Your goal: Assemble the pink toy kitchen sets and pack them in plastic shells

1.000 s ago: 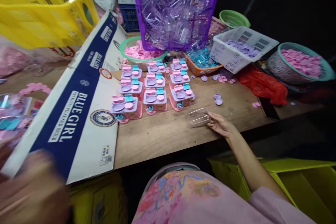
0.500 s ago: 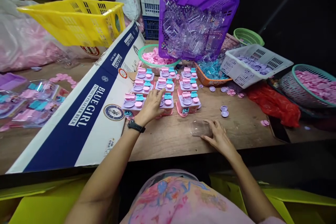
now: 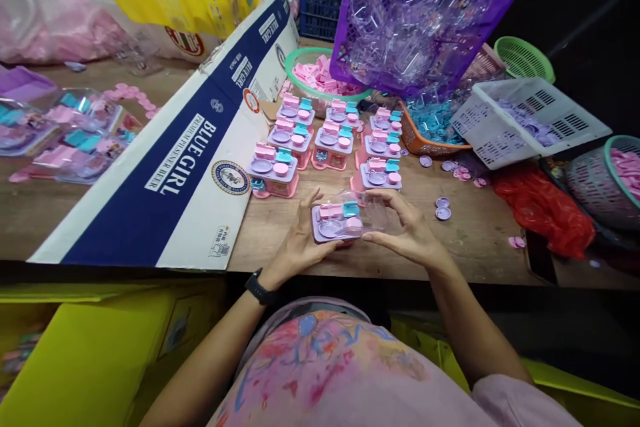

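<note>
In my left hand [image 3: 303, 240] is a small toy kitchen set [image 3: 330, 229], with a purple top carrying pink and teal pieces. The fingers grip it from its left side, near the table's front edge. My right hand [image 3: 407, 230] holds a clear plastic cover [image 3: 377, 212] against the set's right end. Part of the cover overlaps the set, and whether it is seated cannot be made out. Beyond my hands several like toy sets [image 3: 334, 140] stand in rows on the wooden table [image 3: 290, 253].
A printed cardboard sheet [image 3: 190, 147] slants along the left. At the back are a purple crate [image 3: 345, 33] of clear covers, a green-rimmed basket [image 3: 300, 57] of pink pieces and an orange basket [image 3: 415, 140] of teal pieces. Right stand a white basket [image 3: 575, 127] and a red bag [image 3: 545, 213].
My left hand has drawn one toy set from the front row toward me. My right hand has brought the clear cover left to it. The camera view has tilted down.
</note>
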`<action>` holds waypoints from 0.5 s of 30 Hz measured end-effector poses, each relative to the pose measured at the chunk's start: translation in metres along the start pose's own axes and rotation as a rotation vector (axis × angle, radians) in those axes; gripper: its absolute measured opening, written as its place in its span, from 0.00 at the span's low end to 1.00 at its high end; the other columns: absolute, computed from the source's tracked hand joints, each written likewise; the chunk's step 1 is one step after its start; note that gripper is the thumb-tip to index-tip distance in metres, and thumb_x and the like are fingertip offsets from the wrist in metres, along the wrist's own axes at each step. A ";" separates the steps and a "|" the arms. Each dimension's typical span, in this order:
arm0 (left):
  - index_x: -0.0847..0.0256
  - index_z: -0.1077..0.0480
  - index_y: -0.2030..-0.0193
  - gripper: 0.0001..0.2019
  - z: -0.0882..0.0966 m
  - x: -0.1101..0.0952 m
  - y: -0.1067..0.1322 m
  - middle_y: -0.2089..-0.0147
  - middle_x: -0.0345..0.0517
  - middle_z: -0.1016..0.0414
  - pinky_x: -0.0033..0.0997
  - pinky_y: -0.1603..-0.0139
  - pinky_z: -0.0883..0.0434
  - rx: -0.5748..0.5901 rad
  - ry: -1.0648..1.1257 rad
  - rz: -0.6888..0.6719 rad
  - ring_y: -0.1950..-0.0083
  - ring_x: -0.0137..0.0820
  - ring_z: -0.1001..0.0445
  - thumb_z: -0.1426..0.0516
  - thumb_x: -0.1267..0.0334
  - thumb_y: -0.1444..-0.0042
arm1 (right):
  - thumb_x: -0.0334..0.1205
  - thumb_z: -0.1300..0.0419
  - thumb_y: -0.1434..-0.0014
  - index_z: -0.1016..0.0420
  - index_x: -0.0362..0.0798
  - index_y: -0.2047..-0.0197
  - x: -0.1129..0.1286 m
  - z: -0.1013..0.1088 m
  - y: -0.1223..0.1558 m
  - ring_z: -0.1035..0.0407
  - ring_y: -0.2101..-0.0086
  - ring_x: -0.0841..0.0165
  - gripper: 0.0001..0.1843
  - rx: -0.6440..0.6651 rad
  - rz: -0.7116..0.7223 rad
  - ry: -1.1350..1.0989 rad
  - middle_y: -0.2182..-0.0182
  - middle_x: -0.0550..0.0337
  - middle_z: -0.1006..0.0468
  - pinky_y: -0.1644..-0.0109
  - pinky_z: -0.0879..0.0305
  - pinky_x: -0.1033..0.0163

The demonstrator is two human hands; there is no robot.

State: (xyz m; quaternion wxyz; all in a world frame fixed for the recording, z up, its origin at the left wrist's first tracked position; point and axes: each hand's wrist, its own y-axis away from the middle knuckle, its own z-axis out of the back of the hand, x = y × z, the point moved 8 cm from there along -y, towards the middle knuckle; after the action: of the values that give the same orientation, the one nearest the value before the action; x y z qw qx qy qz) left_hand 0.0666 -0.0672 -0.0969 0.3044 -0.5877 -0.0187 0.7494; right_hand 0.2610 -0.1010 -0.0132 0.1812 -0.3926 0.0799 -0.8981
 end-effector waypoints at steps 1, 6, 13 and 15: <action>0.47 0.65 0.23 0.56 -0.003 0.002 0.003 0.28 0.60 0.42 0.57 0.30 0.32 -0.020 0.046 0.016 0.31 0.48 0.32 0.30 0.51 0.46 | 0.51 0.28 0.42 0.32 0.54 0.35 0.009 -0.006 -0.008 0.29 0.42 0.54 0.35 0.044 0.048 0.040 0.42 0.50 0.24 0.36 0.31 0.48; 0.46 0.65 0.22 0.57 -0.006 0.006 0.016 0.27 0.60 0.43 0.57 0.28 0.34 -0.067 0.112 0.046 0.28 0.49 0.36 0.29 0.54 0.46 | 0.51 0.33 0.36 0.33 0.55 0.32 0.028 -0.021 -0.024 0.33 0.38 0.52 0.32 0.224 0.136 0.223 0.38 0.48 0.28 0.34 0.35 0.46; 0.44 0.65 0.22 0.59 -0.003 0.011 0.025 0.24 0.61 0.47 0.60 0.27 0.36 -0.039 0.201 0.120 0.26 0.50 0.38 0.27 0.56 0.49 | 0.48 0.34 0.34 0.38 0.57 0.29 0.017 -0.030 -0.018 0.33 0.37 0.54 0.33 0.392 0.093 0.234 0.37 0.47 0.29 0.35 0.31 0.45; 0.44 0.66 0.22 0.62 -0.003 0.010 0.026 0.25 0.62 0.47 0.61 0.26 0.37 -0.023 0.225 0.128 0.25 0.51 0.38 0.26 0.53 0.51 | 0.46 0.35 0.33 0.39 0.57 0.28 0.015 -0.030 -0.016 0.33 0.36 0.54 0.34 0.407 0.093 0.221 0.35 0.47 0.31 0.34 0.32 0.45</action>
State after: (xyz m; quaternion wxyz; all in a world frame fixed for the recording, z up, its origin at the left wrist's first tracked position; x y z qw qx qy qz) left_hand 0.0568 -0.0842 -0.1166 0.2495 -0.6714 0.0443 0.6965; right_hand 0.2248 -0.0923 -0.0190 0.2879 -0.2430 -0.0657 -0.9240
